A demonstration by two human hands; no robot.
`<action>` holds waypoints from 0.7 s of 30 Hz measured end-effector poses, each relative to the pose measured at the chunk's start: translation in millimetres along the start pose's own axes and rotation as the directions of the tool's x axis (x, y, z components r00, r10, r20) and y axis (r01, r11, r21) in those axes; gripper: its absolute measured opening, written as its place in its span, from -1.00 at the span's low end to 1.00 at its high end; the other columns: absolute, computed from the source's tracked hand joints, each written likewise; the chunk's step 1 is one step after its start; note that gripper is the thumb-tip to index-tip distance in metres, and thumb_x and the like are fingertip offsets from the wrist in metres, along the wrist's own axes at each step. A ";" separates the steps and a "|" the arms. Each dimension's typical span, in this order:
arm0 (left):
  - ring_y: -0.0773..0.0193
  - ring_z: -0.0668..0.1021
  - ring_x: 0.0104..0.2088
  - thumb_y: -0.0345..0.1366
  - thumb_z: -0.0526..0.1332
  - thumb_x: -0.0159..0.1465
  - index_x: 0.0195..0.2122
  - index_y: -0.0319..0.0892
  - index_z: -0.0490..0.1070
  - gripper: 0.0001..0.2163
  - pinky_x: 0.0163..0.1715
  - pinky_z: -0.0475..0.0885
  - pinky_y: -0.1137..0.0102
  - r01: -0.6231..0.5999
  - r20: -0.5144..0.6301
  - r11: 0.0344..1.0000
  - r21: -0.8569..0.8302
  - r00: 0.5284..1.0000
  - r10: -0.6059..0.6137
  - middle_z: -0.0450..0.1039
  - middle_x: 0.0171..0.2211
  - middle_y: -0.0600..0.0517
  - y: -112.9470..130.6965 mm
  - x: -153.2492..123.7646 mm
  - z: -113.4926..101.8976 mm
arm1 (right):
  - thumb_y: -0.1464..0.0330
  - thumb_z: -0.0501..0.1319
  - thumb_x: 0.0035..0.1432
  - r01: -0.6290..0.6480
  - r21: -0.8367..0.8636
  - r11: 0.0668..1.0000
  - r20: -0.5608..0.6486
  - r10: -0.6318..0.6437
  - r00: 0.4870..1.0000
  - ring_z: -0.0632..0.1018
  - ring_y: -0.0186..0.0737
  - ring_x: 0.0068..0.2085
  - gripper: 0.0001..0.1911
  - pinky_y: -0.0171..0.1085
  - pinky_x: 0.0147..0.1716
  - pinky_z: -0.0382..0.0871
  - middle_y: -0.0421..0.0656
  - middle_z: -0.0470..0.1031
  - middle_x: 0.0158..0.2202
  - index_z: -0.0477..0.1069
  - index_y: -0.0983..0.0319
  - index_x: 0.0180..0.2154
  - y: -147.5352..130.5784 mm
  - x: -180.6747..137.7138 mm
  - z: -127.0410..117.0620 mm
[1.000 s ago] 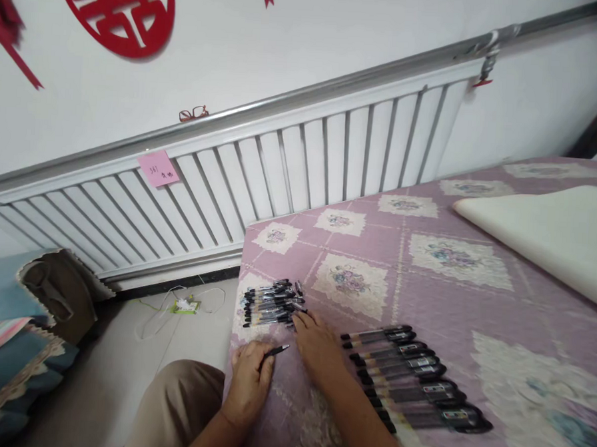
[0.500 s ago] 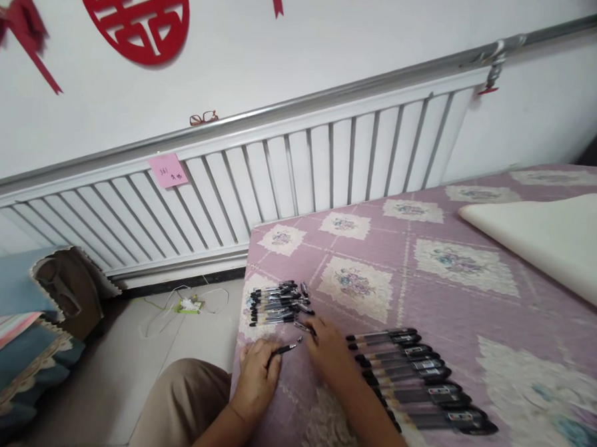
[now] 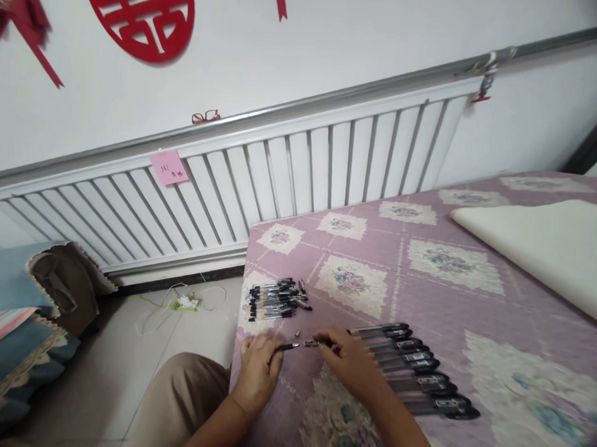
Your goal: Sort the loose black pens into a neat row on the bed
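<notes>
On the pink patterned bedspread (image 3: 425, 290) my left hand (image 3: 258, 371) is closed round a thin black pen part (image 3: 286, 347) that points right. My right hand (image 3: 349, 359) pinches a pen barrel (image 3: 317, 344) whose tip meets the left hand's part. A small loose piece (image 3: 297, 332) lies just above them. A heap of black-capped pens (image 3: 274, 299) lies beyond the hands near the bed's left edge. To the right of my right hand is a neat row of several black pens (image 3: 415, 373), laid side by side.
A cream pillow or pad (image 3: 542, 246) lies at the far right of the bed. A white slatted radiator cover (image 3: 291, 163) runs along the wall, with glasses (image 3: 206, 116) on top and a pink note (image 3: 168, 167). Left on the floor are a cable tangle (image 3: 184, 303) and a cloth-covered seat (image 3: 18, 315).
My right hand has left the heap of pens, picked up a barrel and brought it back to meet the part in my left hand. The view has shifted slightly.
</notes>
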State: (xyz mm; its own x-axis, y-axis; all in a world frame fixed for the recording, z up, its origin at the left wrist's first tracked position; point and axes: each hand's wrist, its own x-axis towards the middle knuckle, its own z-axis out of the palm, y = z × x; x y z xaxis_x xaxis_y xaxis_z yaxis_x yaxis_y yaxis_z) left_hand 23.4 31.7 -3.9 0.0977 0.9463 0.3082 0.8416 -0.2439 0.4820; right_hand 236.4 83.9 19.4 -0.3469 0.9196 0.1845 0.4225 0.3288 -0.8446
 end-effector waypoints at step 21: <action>0.13 0.44 -0.15 -0.35 0.08 0.25 -0.02 -0.07 0.35 -0.73 -0.07 0.22 0.13 -0.083 0.031 0.994 0.072 0.996 0.081 0.46 -0.18 -0.02 -3.8 -2.9 5.5 | 0.45 0.05 0.04 0.047 -0.061 0.997 0.080 -0.042 0.996 0.47 -0.15 -0.17 -0.74 -0.24 -0.16 0.30 -0.08 0.50 -0.24 0.47 0.24 -0.26 -5.1 -0.9 13.2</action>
State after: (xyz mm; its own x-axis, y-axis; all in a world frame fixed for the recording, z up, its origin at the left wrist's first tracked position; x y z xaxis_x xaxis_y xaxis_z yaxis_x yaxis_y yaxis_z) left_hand 22.9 31.0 -11.1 0.1820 0.9295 0.3207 0.8665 -0.3058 0.3946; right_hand 223.5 78.6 16.9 -0.4303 0.8849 0.1785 0.4564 0.3838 -0.8027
